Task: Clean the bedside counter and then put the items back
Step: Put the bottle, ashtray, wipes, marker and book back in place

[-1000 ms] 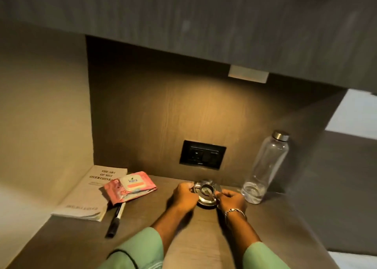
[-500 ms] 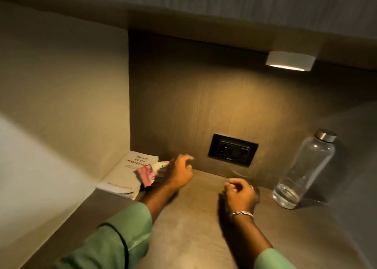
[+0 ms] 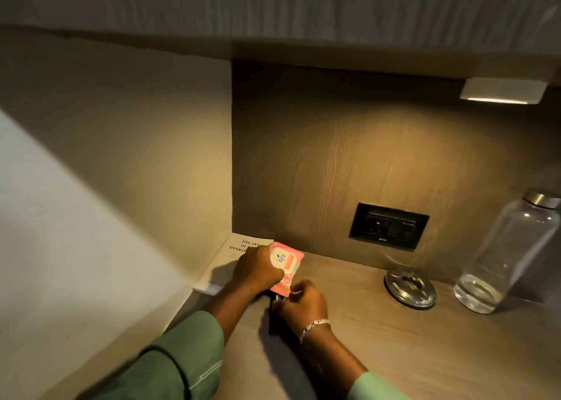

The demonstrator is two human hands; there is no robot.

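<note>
My left hand (image 3: 256,270) grips a pink wet-wipes pack (image 3: 287,264), tilted up at the counter's back left corner. Beside it, my right hand (image 3: 303,304) pinches the pack's lower edge, just above a black pen (image 3: 273,319) lying on the wooden counter (image 3: 409,348). A white book (image 3: 224,263) lies flat under my left hand against the left wall. Farther right, a shiny metal cup and saucer (image 3: 409,287) sits on the counter. A clear bottle (image 3: 510,257) with a metal cap and a little water stands at the far right.
A black socket plate (image 3: 388,226) is set in the wooden back panel. A small lamp (image 3: 502,91) glows under the overhead cabinet at the upper right. A pale wall closes the left side.
Both hands left the metal cup and went left. My left hand took hold of the wipes pack and lifted it, and my right hand joined at its lower edge. The camera turned left.
</note>
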